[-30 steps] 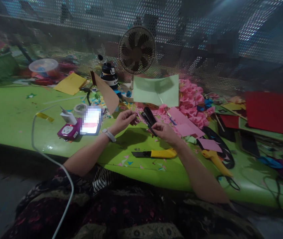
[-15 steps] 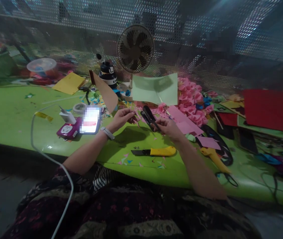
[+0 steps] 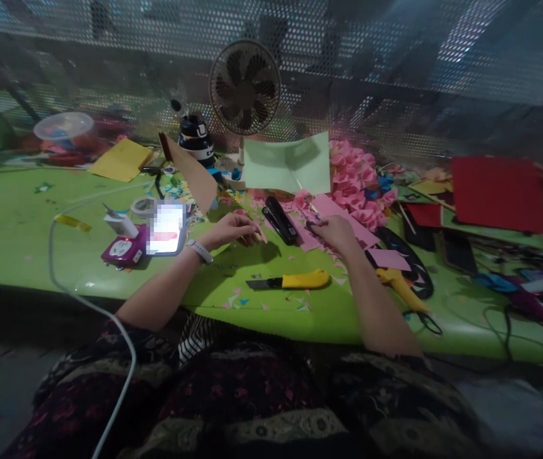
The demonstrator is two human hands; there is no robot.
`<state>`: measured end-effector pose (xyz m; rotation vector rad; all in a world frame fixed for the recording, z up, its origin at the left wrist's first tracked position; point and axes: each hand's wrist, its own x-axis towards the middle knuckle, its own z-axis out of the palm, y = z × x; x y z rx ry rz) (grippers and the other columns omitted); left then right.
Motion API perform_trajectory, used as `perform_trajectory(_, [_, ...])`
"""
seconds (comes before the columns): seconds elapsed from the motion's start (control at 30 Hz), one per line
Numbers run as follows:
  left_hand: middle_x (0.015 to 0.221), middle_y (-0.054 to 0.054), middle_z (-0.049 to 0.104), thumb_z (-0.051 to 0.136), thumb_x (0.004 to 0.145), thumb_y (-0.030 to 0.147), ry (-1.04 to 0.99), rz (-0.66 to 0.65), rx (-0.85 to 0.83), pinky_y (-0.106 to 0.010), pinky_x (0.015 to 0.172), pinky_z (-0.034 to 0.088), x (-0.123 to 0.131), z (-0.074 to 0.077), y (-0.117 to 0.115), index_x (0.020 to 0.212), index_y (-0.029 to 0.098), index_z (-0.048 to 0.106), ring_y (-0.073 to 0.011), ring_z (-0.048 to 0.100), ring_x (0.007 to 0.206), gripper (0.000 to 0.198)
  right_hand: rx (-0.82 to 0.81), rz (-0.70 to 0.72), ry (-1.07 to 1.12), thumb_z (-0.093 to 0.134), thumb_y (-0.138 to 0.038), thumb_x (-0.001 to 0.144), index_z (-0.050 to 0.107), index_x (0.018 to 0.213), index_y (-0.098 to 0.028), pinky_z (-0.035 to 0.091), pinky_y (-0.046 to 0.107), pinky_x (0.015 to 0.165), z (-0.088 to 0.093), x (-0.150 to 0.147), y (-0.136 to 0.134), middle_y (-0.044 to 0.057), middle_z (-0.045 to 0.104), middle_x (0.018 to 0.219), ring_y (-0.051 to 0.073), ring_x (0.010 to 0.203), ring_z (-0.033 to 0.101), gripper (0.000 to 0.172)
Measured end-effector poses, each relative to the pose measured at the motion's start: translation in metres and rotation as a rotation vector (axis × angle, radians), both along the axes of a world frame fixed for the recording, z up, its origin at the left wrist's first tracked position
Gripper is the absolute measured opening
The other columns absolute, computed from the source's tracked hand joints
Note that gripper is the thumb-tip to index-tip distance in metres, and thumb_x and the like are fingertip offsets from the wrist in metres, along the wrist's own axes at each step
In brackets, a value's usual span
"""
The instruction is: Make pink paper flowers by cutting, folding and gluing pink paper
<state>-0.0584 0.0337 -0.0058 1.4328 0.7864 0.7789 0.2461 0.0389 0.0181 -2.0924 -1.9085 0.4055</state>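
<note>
My left hand [image 3: 236, 228] is closed in a pinch on a small piece of pink paper [image 3: 262, 233], whose narrow end sticks out past the fingertips. A black stapler [image 3: 279, 220] lies on the table between my two hands, touching neither. To the right of it, my right hand [image 3: 334, 233] reaches over a pink paper sheet [image 3: 341, 215] with its fingers pressed together. Something small and dark shows at those fingertips, too blurred to name. Nearer to me rests a yellow utility knife [image 3: 300, 280], its blade pointing left.
Pink paper flowers [image 3: 355, 178] are heaped behind my right hand, beside a folded pale green sheet [image 3: 285, 164] and a fan [image 3: 245, 87]. At left are a lit phone [image 3: 166, 229], a purple power socket [image 3: 123, 250] and a white cable [image 3: 118, 322]. A yellow glue gun [image 3: 403, 290] lies at right.
The stapler has left my right hand and now lies on the table. That hand has moved right to the pink paper. My left hand still holds its pink piece. The view shifted slightly.
</note>
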Motion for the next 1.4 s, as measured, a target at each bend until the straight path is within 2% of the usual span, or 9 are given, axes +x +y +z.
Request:
perform_trajectory(0.23, [0.080, -0.010, 0.077, 0.078, 0.077, 0.038, -0.021, -0.036, 0.024, -0.022, 0.062, 0.059, 0.005, 0.001, -0.004, 0.084, 0.012, 0.075, -0.0122, 0.070, 0.062, 0.026, 0.136, 0.067, -0.279, 0.056, -0.023, 0.089, 0.072, 0.102, -0.014, 0.043, 0.031, 0.061, 0.001, -0.021, -0.013, 0.019, 0.071, 0.099, 0.024, 0.077, 0.066, 0.022])
perform_trajectory(0.33, [0.078, -0.008, 0.075, 0.076, 0.080, 0.036, 0.014, -0.021, 0.032, -0.023, 0.065, 0.058, 0.009, 0.001, -0.007, 0.087, 0.010, 0.073, -0.0112, 0.069, 0.063, 0.027, 0.173, 0.157, -0.142, 0.045, -0.016, 0.094, 0.072, 0.103, -0.013, 0.048, 0.032, 0.063, 0.000, -0.041, -0.023, 0.018, 0.070, 0.104, 0.022, 0.080, 0.066, 0.028])
perform_trajectory(0.43, [0.074, -0.006, 0.073, 0.073, 0.083, 0.034, 0.029, 0.000, 0.047, -0.023, 0.065, 0.057, 0.013, -0.001, -0.010, 0.087, 0.010, 0.072, -0.0103, 0.068, 0.063, 0.024, 0.135, 0.362, 0.228, 0.056, -0.028, 0.093, 0.069, 0.110, -0.016, 0.054, 0.033, 0.068, 0.000, -0.063, -0.038, 0.012, 0.072, 0.103, 0.021, 0.081, 0.067, 0.025])
perform_trajectory(0.57, [0.076, -0.005, 0.072, 0.073, 0.083, 0.035, -0.007, 0.051, 0.084, -0.022, 0.065, 0.056, 0.016, -0.003, -0.013, 0.089, 0.011, 0.071, -0.0095, 0.066, 0.064, 0.024, -0.037, 0.432, 0.517, 0.067, -0.041, 0.087, 0.065, 0.097, -0.017, 0.054, 0.033, 0.068, 0.000, -0.079, -0.052, 0.008, 0.072, 0.091, 0.019, 0.077, 0.067, 0.026])
perform_trajectory(0.67, [0.076, -0.005, 0.072, 0.074, 0.082, 0.037, -0.025, 0.050, 0.100, -0.023, 0.065, 0.056, 0.017, -0.003, -0.014, 0.088, 0.010, 0.071, -0.0095, 0.066, 0.064, 0.028, -0.028, 0.426, 0.616, 0.065, -0.039, 0.088, 0.061, 0.084, -0.018, 0.052, 0.031, 0.067, -0.003, -0.081, -0.052, 0.004, 0.069, 0.078, 0.017, 0.070, 0.065, 0.021])
perform_trajectory(0.83, [0.079, -0.007, 0.074, 0.073, 0.082, 0.040, -0.030, 0.038, 0.104, -0.024, 0.067, 0.057, 0.018, -0.003, -0.015, 0.089, 0.010, 0.071, -0.0112, 0.068, 0.068, 0.031, 0.071, 0.441, 0.683, 0.064, -0.042, 0.087, 0.060, 0.083, -0.019, 0.052, 0.031, 0.066, -0.005, -0.078, -0.048, 0.001, 0.065, 0.074, 0.016, 0.066, 0.062, 0.024])
perform_trajectory(1.03, [0.077, -0.007, 0.073, 0.076, 0.080, 0.042, -0.049, 0.021, 0.067, -0.023, 0.064, 0.056, 0.019, -0.008, -0.012, 0.088, 0.010, 0.072, -0.0110, 0.067, 0.065, 0.033, 0.139, 0.452, 0.715, 0.062, -0.046, 0.088, 0.064, 0.088, -0.020, 0.052, 0.030, 0.060, -0.006, -0.076, -0.048, 0.002, 0.064, 0.078, 0.015, 0.064, 0.060, 0.026])
perform_trajectory(1.23, [0.073, -0.006, 0.072, 0.073, 0.084, 0.039, -0.041, 0.013, 0.045, -0.025, 0.065, 0.057, 0.020, -0.012, -0.010, 0.087, 0.010, 0.070, -0.0126, 0.069, 0.067, 0.029, 0.453, 0.494, 0.577, 0.065, -0.046, 0.088, 0.070, 0.083, -0.021, 0.052, 0.035, 0.072, -0.016, -0.074, -0.040, 0.007, 0.064, 0.090, 0.021, 0.086, 0.061, 0.025])
perform_trajectory(1.4, [0.074, -0.006, 0.072, 0.071, 0.086, 0.033, -0.039, 0.020, 0.037, -0.023, 0.063, 0.054, 0.023, -0.016, -0.011, 0.086, 0.010, 0.069, -0.0104, 0.066, 0.063, 0.022, 0.341, 0.507, 0.776, 0.068, -0.050, 0.085, 0.070, 0.082, -0.022, 0.053, 0.035, 0.076, -0.016, -0.079, -0.043, 0.009, 0.067, 0.105, 0.022, 0.097, 0.062, 0.028])
